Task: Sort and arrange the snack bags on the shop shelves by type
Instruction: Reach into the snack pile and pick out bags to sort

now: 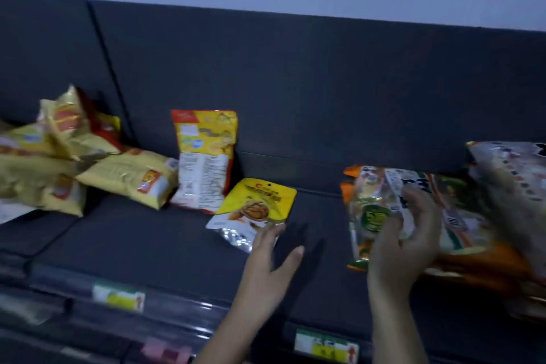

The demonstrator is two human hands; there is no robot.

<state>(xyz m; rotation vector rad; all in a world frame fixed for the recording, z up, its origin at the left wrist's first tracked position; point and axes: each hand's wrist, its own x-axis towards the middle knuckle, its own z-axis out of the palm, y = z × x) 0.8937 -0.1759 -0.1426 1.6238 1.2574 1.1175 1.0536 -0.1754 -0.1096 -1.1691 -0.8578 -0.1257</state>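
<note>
On the dark shelf [141,242] we note a heap of yellow bags [74,168] at the left end and one yellow-and-red bag [204,159] upright against the back panel. A yellow pouch [255,204] lies flat near the middle. The left hand [271,263] is open, fingers spread, fingertips touching the pouch's near edge. The right hand [404,242] lies spread on the orange-and-green bags [375,210] at the right end; blur hides whether it grips. Price labels [118,297] sit on the front edge
</note>
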